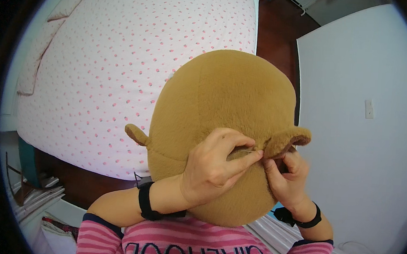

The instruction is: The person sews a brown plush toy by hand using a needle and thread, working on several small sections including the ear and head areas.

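A large, round tan plush toy rests against my front, with one small ear sticking out at its left. Its other ear, on the right, is folded between my hands. My left hand lies over the plush, its thumb and forefinger bent at the base of this right ear. Between those fingertips shows a thin, light sliver that looks like a sewing needle. From below, my right hand pinches the plush just under the ear; some of its fingers are hidden behind the fabric.
A bed with a white sheet patterned in small pink strawberries fills the left and far side. At the right stands a white wall with a light switch. Dark reddish floor shows between them. Folded cloths lie at the lower left.
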Available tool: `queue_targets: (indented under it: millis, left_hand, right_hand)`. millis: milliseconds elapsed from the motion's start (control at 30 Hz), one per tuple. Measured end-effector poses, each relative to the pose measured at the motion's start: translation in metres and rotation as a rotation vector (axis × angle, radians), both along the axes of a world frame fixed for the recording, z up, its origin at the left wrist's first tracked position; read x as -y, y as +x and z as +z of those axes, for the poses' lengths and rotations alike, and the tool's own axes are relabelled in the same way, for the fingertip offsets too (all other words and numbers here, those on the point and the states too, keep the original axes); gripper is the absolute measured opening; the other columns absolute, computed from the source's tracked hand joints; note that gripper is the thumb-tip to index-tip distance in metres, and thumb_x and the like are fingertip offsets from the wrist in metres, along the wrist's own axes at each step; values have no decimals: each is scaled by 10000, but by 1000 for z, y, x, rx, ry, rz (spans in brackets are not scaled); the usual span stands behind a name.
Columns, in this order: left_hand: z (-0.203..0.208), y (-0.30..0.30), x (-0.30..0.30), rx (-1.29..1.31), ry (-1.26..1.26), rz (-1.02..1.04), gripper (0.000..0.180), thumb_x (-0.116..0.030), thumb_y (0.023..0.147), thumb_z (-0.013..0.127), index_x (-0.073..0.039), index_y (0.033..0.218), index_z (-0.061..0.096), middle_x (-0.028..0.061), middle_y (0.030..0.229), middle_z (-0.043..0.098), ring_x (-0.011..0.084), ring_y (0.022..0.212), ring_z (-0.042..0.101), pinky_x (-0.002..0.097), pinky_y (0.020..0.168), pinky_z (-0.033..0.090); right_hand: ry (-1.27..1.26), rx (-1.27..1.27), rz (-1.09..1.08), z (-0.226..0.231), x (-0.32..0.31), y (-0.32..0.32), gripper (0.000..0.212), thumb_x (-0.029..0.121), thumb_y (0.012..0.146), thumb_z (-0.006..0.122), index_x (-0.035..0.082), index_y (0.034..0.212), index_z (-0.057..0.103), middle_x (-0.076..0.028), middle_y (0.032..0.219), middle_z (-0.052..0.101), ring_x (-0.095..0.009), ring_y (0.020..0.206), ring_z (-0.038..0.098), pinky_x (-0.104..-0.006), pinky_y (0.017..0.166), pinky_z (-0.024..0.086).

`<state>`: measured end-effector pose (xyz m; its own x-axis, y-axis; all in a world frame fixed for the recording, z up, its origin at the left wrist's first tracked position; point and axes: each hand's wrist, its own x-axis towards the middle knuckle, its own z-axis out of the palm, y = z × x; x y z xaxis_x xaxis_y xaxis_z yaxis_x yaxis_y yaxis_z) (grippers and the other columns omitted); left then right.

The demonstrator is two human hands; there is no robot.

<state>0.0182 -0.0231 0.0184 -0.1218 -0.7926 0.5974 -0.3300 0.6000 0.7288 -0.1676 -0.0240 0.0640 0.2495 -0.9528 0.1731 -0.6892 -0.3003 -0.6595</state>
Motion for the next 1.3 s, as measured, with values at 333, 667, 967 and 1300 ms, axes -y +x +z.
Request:
queue_targets:
  millis: [333,667,967,1300]
  left_hand:
    - [-5,-5,-2,53,-49,27,359,-39,600,711,-82,955,692,76,907,624,249,816,605,328,644,506]
    - [-2,-3,2,28,-22,10,311,-17,615,719,-33,923,681,78,908,629,250,827,604,322,665,506]
    - [-7,-11,2,-165,-19,7,223,24,639,747,-12,842,663,99,913,667,258,796,619,318,665,505]
    - [2,-11,7,-386,344,21,157,27,777,653,24,934,664,83,982,597,190,804,572,284,718,461]
  right_hand:
    - [66,126,-89,-21,-3,-3,132,12,769,672,13,901,678,-114,903,667,-242,866,620,-316,796,449]
    - [160,-7,55,7,5,-11,148,38,751,718,-7,882,666,-68,777,644,-118,643,572,-240,602,451]
    - [316,409,-271,7,4,9,238,-14,754,699,63,821,484,20,759,553,-5,607,454,-161,536,361]
    - [293,531,-252,4,2,4,284,-27,768,681,86,761,421,25,758,506,-24,651,443,-170,594,374]
